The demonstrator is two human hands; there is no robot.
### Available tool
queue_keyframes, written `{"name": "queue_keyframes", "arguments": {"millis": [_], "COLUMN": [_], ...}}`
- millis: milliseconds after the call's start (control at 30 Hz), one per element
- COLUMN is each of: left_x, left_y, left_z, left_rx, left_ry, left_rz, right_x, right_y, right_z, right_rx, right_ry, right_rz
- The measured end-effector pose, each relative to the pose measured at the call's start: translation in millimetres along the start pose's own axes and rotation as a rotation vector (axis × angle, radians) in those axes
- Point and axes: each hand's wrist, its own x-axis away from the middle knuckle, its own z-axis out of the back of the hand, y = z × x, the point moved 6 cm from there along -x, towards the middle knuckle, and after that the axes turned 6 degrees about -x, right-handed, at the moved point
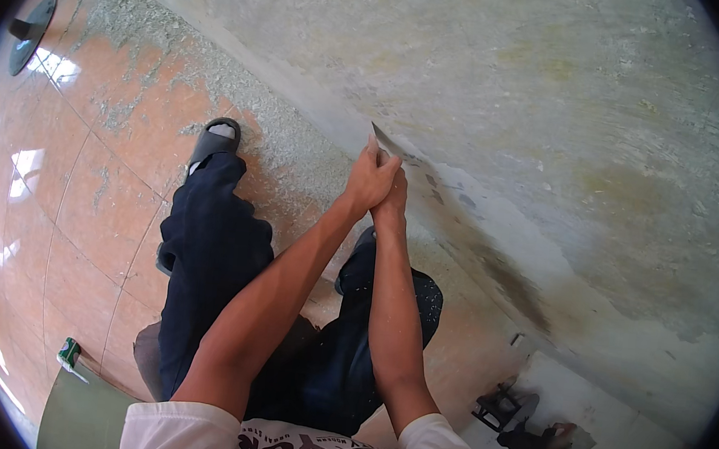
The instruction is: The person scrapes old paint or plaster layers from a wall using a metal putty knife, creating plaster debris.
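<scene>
Both my hands are closed together around a scraper (pixel 384 137), its thin dark blade against the lower part of the wall (pixel 523 110). My left hand (pixel 369 177) is at the front, with a finger extended toward the blade. My right hand (pixel 393 192) is tucked close beside and behind it. The fingers hide the scraper's handle. Around the blade the wall surface is patchy: pale bare areas, grey-green coating and a dark brown streak (pixel 514 289) low down. Scraped flakes (pixel 266 114) lie thick along the foot of the wall.
Orange floor tiles (pixel 115 158) stretch left, strewn with flakes. A round dark stand base (pixel 33 35) sits far left. A green can (pixel 69 352) is by a green panel (pixel 83 415) at lower left. Another person (pixel 530 441) is lower right, near a black stool (pixel 497 406).
</scene>
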Motion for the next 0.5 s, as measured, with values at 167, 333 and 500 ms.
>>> {"name": "queue_keyframes", "arguments": {"millis": [167, 333, 500], "left_x": [5.5, 19.9, 21.5], "left_y": [3.6, 9.6, 13.1], "left_z": [-1.3, -16.1, -14.7], "left_rx": [-0.067, -0.078, -0.015], "left_ry": [-0.009, -0.017, -0.062], "left_rz": [-0.071, -0.151, -0.128], "right_x": [8.0, 27.0, 28.6], "right_y": [-1.2, -2.9, -7.3], "right_z": [1.6, 29.1, 30.4], "right_rx": [0.008, 0.081, 0.118], "right_ry": [0.036, 0.101, 0.087], "right_rz": [0.033, 0.113, 0.08]}}
